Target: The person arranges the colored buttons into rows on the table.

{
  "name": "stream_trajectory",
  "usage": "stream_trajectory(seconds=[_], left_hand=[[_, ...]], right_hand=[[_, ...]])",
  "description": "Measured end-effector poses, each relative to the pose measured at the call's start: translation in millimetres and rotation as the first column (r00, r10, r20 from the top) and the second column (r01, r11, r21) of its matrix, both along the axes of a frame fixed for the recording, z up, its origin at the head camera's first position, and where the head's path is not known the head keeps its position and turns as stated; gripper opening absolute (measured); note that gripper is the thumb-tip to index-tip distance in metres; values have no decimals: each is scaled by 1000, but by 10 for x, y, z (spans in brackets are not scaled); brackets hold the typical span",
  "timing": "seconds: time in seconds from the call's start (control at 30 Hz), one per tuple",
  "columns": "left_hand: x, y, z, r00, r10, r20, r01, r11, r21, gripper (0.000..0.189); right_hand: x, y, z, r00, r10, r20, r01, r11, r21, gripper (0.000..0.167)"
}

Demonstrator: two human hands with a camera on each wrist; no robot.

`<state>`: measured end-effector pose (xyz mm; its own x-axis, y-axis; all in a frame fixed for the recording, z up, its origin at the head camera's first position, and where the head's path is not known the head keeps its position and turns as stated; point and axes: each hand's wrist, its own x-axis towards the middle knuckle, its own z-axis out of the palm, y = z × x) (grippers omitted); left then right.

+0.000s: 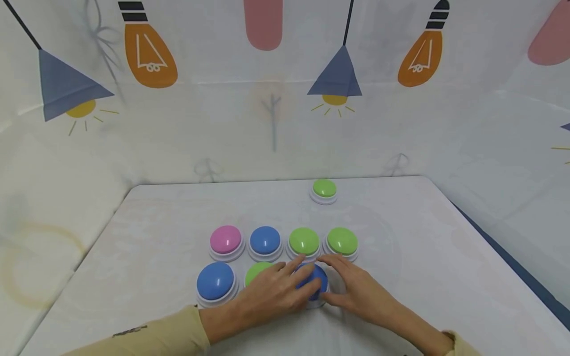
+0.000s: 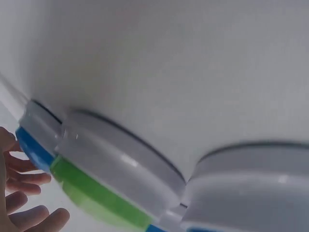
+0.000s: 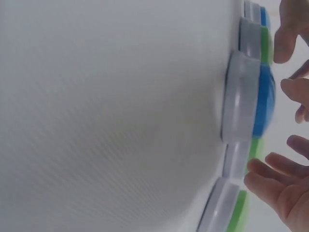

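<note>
My left hand (image 1: 275, 290) reaches over the front right blue push button (image 1: 322, 277), fingers spread above its dome. On the same button's right side is my right hand (image 1: 358, 291), thumb near the front of the white base and fingers near the back. In the right wrist view, the blue dome (image 3: 264, 104) stands between the two hands, and the fingers are loosely bent around it without gripping. A green button (image 1: 257, 271) in the front row is partly hidden by my left hand. Left of it stands another blue button (image 1: 215, 281).
Behind is a row with a pink button (image 1: 225, 239), a blue button (image 1: 265, 240) and two green buttons (image 1: 304, 241). A single green button (image 1: 324, 188) stands near the far edge of the white table (image 1: 147, 237). Printed cloth walls (image 1: 213, 123) enclose the table.
</note>
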<state>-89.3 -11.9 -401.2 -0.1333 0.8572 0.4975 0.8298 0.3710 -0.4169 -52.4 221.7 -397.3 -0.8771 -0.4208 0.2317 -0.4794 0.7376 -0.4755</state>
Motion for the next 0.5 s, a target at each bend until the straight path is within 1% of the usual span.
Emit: stream_trajectory(seconds=[0.1,0.17,0.23,0.4,0.5], left_hand=[[-45,-3,91,1000,-4,27,4,1000,15,38],[-88,-5,159,998,-8,56,7,1000,31,40],[-142,2,220,998,-5,62,3,999,44,41],[-307,62,361,999,19,49,-22,997,70,45],[-416,107,425,998,36,60,-41,996,81,46]], right_hand=[[-42,25,63,1000,6,-16,-6,1000,-5,71],[-82,45,104,999,9,-48,-9,1000,-7,72],[-127,69,146,996,5,-87,-6,1000,-6,72],[-253,154,272,989,-45,-139,45,999,-7,70],[-351,218,341,984,-80,-162,81,997,-3,69]])
